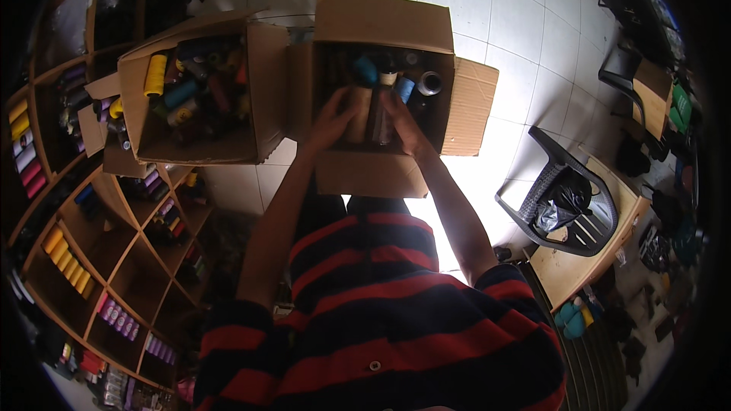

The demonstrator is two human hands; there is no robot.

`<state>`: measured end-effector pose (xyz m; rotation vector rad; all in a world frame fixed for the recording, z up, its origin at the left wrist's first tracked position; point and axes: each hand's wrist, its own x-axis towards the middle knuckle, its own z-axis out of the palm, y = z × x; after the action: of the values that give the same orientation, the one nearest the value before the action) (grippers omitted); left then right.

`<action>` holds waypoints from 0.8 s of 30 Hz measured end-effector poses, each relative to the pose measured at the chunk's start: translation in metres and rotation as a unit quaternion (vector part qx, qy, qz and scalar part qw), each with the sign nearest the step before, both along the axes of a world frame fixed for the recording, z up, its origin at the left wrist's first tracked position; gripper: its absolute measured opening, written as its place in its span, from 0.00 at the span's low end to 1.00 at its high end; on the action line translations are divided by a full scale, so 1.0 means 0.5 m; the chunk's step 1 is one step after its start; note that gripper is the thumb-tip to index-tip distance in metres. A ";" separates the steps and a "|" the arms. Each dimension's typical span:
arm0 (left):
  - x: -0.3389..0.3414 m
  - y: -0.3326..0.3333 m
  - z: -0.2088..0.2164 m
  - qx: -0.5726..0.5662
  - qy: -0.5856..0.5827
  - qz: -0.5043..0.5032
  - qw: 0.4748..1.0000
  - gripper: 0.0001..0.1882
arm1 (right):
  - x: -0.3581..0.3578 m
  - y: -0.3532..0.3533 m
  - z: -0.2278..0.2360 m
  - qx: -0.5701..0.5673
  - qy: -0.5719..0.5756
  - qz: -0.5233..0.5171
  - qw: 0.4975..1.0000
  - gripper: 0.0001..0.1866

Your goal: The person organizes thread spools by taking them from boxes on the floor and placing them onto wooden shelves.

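Note:
Both of my hands reach into an open cardboard box (383, 23) with thread spools inside. At its left side my left hand (331, 123) has its fingers closed against a tan thread spool (359, 116). Beside it, my right hand (403, 128) is closed on a brownish thread spool (383, 123), its fingertips near the pale top. Just beyond my fingers lie a teal spool (365, 70), a blue spool (405, 89) and a spool showing a pale round end (430, 83). The box's shadowed bottom and parts of my fingers are hard to make out.
To the left, a second open carton (255, 91) holds mixed spools, including a yellow spool (155, 74). Wooden shelving (141, 240) with sorted spools fills the left side. A dark plastic chair (548, 152) with a black bag stands on the right, over the tiled floor.

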<state>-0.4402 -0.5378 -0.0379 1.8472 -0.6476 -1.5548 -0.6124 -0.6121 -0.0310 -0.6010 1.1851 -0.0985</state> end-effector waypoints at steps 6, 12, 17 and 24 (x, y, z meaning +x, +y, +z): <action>-0.019 0.004 0.023 0.080 0.177 0.093 0.976 0.34 | 0.012 0.034 0.027 -0.013 -0.052 0.006 0.999 0.52; 0.002 0.051 0.065 0.131 0.331 0.210 0.911 0.27 | 0.037 0.073 0.042 -0.106 0.035 0.060 0.992 0.42; 0.007 0.101 0.038 0.070 0.337 0.183 0.921 0.25 | 0.043 0.087 0.033 -0.350 0.083 0.171 0.917 0.21; 0.008 0.071 0.091 -0.065 0.465 0.140 0.872 0.22 | -0.060 0.074 -0.086 -0.470 0.353 0.101 0.803 0.24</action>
<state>-0.4361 -0.5021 0.0077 0.8415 -0.0186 -1.8729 -0.6422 -0.5752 -0.0743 -1.7547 1.7678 -0.3096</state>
